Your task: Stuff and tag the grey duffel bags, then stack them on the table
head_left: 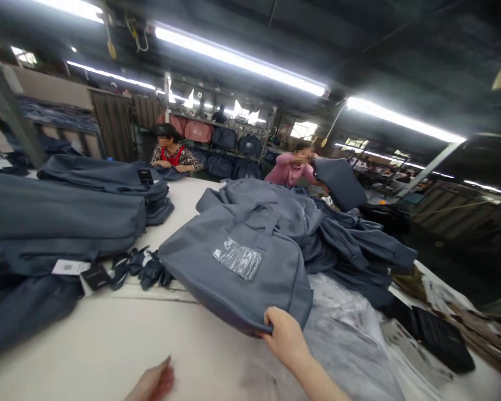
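Observation:
My right hand (pixel 284 336) is closed on the lower right corner of a blue-grey travel bag (pixel 204 245), thumb on top and fingers under its edge. The bag lies tilted towards me, its near edge raised off the white table (pixel 192 340). On its front panel is a patch (pixel 237 259) under shiny clear plastic, with a carry handle (pixel 270 223) above it. Low in the view, my left hand (pixel 154 382) hovers over the table with its thumb apart from loosely bent fingers, holding nothing. The left hand is partly cut off by the frame.
More blue-grey bags (pixel 58 209) with tags (pixel 95 277) lie at left, beside bundled dark straps (pixel 144 268). A heap of bags (pixel 350 245) rises behind and right. Clear plastic sheets (pixel 346 334) and a black pouch (pixel 442 340) lie right. Two people (pixel 292 167) work across the table.

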A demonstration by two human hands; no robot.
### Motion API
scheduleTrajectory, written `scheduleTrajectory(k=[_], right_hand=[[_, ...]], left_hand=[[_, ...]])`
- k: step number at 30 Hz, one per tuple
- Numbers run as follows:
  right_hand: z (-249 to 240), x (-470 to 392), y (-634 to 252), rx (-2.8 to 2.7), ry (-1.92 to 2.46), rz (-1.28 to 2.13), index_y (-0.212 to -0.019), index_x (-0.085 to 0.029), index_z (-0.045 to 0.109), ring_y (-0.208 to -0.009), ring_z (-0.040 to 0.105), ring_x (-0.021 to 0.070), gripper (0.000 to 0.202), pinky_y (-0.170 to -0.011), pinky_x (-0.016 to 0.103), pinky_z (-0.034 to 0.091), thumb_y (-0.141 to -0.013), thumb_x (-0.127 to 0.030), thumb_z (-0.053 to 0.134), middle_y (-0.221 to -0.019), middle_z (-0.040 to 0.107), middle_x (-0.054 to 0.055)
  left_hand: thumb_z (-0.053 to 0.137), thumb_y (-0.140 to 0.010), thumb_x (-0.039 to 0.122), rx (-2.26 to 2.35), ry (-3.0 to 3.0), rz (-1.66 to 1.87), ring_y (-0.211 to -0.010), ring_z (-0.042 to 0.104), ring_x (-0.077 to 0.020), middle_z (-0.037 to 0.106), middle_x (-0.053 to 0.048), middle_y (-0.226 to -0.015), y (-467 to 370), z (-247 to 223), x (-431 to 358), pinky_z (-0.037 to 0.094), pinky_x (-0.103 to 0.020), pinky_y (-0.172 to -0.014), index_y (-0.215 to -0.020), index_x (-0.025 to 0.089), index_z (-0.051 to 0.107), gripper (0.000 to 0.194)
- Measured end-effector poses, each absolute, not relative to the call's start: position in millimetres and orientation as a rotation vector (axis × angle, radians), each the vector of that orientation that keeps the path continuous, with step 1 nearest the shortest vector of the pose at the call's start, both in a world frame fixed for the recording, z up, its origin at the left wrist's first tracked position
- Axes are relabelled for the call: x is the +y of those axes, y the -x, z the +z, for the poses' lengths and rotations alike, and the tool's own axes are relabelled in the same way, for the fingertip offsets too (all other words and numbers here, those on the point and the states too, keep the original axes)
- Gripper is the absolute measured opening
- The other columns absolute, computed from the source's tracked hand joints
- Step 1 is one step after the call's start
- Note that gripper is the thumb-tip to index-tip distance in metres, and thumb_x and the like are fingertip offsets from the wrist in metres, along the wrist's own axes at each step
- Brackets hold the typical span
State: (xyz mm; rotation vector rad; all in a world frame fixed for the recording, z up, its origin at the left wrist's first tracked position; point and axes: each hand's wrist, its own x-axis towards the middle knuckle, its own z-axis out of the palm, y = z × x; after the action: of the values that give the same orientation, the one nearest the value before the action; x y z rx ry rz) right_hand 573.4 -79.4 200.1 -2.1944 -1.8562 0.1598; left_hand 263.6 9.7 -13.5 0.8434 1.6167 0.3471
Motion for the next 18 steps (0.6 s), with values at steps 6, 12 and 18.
scheduleTrajectory(k=[6,12,18], right_hand=[[113,-121,-547,-1.683,2.458,0.57,-0.077,-0.02,0.057,-0.076,0.06,0.0192,0.021,-0.068,0.027,0.04,-0.065,-0.023,0.074,-0.079,0.064,0.001],[138,-73,-573,-1.773,2.038,1.028,-0.085,-0.018,0.07,-0.078,0.063,0.0173,0.02,-0.072,0.024,0.047,-0.078,-0.036,0.063,-0.083,0.07,0.003],[143,11,-641,-1.416,2.41,0.626,-0.089,-0.009,0.069,-0.094,0.065,0.0284,0.027,-0.083,0.037,0.048,-0.075,-0.031,0.061,-0.093,0.07,0.017]], left_hand=[[0.075,-0.057,0.059,1.521,-0.811,0.268,-0.049,0.061,-0.0218,0.054,-0.002,-0.047,-231,-19,-4,0.044,-0.028,-0.042,-0.052,0.018,0.045,0.051],[0.069,-0.058,0.058,1.567,-0.861,0.251,-0.05,0.06,-0.0197,0.057,-0.003,-0.054,-205,-18,-19,0.044,-0.027,-0.043,-0.06,0.018,0.048,0.045],[0.068,-0.057,0.058,1.599,-0.876,0.239,-0.05,0.059,-0.0203,0.053,-0.001,-0.05,-191,-21,-36,0.042,-0.027,-0.041,-0.057,0.02,0.044,0.045]])
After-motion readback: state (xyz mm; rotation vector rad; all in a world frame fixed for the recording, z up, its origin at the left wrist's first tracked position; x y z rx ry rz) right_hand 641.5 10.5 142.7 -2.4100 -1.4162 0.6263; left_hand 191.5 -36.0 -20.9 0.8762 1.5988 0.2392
